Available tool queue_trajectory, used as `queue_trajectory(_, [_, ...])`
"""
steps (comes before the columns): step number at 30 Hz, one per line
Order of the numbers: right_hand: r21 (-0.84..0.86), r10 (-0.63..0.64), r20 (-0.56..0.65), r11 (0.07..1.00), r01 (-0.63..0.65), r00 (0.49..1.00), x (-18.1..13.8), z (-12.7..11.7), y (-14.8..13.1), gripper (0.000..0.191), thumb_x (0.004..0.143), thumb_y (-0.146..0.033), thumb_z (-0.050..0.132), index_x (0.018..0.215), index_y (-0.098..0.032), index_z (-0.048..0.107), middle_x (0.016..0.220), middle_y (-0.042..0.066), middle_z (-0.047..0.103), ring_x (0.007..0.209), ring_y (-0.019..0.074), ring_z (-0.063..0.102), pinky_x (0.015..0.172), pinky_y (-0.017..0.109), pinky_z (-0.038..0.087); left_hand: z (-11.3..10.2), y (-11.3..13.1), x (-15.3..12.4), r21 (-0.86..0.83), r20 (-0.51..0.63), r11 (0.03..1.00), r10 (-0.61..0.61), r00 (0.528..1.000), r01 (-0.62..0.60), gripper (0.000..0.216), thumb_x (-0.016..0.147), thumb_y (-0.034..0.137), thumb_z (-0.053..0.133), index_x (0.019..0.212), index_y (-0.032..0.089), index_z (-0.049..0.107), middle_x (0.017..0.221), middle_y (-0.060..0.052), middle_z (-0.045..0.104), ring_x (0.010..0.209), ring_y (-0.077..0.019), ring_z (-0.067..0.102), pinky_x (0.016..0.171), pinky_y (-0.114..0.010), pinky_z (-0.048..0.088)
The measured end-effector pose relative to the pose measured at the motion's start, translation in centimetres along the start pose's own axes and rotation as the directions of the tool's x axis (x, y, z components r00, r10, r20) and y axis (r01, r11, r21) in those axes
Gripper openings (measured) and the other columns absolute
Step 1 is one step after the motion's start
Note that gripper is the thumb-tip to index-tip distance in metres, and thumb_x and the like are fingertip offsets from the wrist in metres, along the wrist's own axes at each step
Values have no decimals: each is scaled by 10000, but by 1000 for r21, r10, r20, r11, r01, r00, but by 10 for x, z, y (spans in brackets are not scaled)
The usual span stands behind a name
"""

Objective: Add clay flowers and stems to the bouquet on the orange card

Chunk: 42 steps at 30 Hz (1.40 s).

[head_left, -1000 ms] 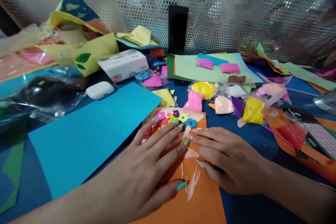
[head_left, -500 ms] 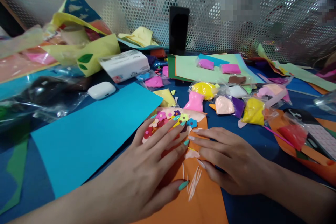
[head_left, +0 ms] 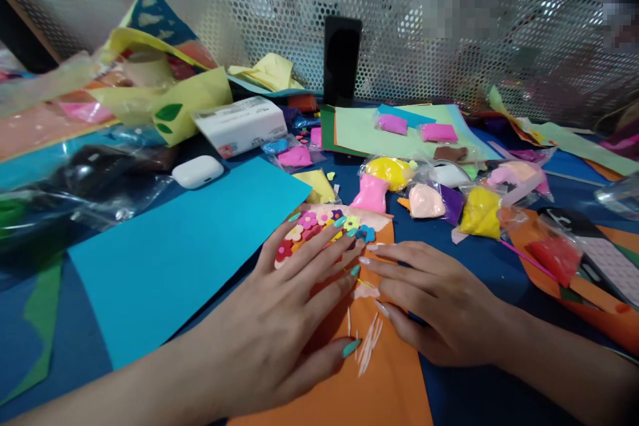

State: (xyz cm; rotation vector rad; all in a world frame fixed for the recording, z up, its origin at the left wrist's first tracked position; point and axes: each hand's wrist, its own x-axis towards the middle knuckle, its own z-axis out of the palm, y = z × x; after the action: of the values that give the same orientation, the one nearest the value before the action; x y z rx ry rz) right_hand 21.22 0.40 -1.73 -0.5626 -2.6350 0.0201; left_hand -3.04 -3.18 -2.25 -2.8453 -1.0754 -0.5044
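An orange sheet of paper (head_left: 384, 386) lies in front of me, with a cluster of small colourful clay flowers (head_left: 308, 220) on a pale pink patch near its far end. My left hand (head_left: 294, 306) rests palm down over the flowers, its fingers spread and partly hiding them. On the right edge of the sheet lies my right hand (head_left: 434, 299), fingers stretched out with tips close to the left fingertips. Below them, thin pale strips (head_left: 370, 346) stick to the paper beside the left thumb.
A blue sheet (head_left: 190, 259) lies at left, near a white earbud case (head_left: 198, 172). Behind the flowers are bagged clay packets (head_left: 389, 173), and a phone (head_left: 342, 60) stands against a perforated metal screen (head_left: 279, 6). More paper (head_left: 190, 106) and plastic bags crowd the left.
The view has shifted very slightly. Both hands stay in nearly the same place over the orange sheet.
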Motion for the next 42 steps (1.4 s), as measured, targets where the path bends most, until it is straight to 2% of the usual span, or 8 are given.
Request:
queue_trajectory(2, [8, 7, 7, 1000, -7, 1000, 1, 0, -1, 212, 916, -143, 468, 909, -144, 680, 1052, 103, 743, 1041, 201, 653, 918, 346, 540, 1, 1, 0, 5, -37, 1000, -3, 999, 3, 426, 907, 439, 530, 1248, 212, 643, 1477, -59, 506, 1439, -311, 341, 1229, -505, 31])
queue_trajectory(5, [-1, 12, 23, 1000, -12, 1000, 2, 0, -2, 227, 916, -141, 468, 922, -141, 694, 1065, 112, 741, 1058, 202, 647, 929, 354, 535, 0, 1, -1, 49, -22, 999, 16, 1000, -15, 442, 905, 447, 531, 1257, 201, 637, 1482, -66, 497, 1432, -315, 353, 1226, -498, 4])
queue_trajectory(8, [-37, 2, 15, 999, -1, 1000, 2, 0, -3, 239, 920, -144, 467, 951, -135, 703, 1114, 114, 730, 1110, 211, 630, 951, 360, 526, -1, 0, -1, 65, 14, 998, 13, 1000, -14, 504, 906, 474, 523, 1325, 203, 589, 1455, -90, 526, 1417, -327, 377, 1215, -531, 74])
queue_trajectory(11, [-65, -29, -19, 998, 28, 999, 2, -1, -3, 249, 914, -136, 457, 968, -117, 699, 1154, 116, 717, 1155, 223, 612, 975, 354, 512, -1, -1, 0, 37, 9, 999, 12, 1000, -13, 482, 902, 460, 534, 1300, 200, 609, 1435, -96, 547, 1420, -325, 373, 1213, -519, 121])
queue_trajectory(15, [-66, -50, -37, 997, 47, 998, 2, -1, -3, 256, 910, -142, 450, 995, -116, 690, 1165, 116, 713, 1166, 218, 606, 977, 349, 503, 1, 1, 1, 1, -51, 1000, 2, 999, -2, 409, 899, 441, 547, 1207, 202, 667, 1431, -81, 554, 1425, -301, 367, 1229, -472, 29])
queue_trajectory(22, [-84, -55, -43, 995, 51, 998, 1, 1, -1, 233, 905, -157, 473, 935, -149, 704, 1079, 97, 740, 1139, 211, 614, 958, 342, 497, 6, -1, -2, 55, -40, 998, 8, 999, -6, 559, 886, 483, 547, 1362, 190, 560, 1463, -111, 514, 1416, -313, 376, 1218, -477, -10])
queue_trajectory(28, [-86, -82, -58, 993, 77, 995, 2, 1, 0, 227, 900, -152, 475, 885, -136, 701, 971, 83, 753, 1101, 218, 623, 950, 335, 493, 3, -1, 1, 111, -45, 991, 78, 996, -72, 532, 904, 436, 524, 1353, 153, 560, 1475, -87, 505, 1416, -296, 374, 1216, -450, -93])
queue_trajectory(42, [-96, -95, -46, 991, 91, 994, 1, 2, 0, 255, 914, -153, 460, 895, -127, 713, 963, 66, 756, 1103, 209, 627, 954, 325, 484, 4, 3, 1, 47, -147, 999, 26, 989, -19, 485, 903, 464, 550, 1262, 147, 630, 1415, -73, 569, 1357, -267, 465, 1237, -432, -30])
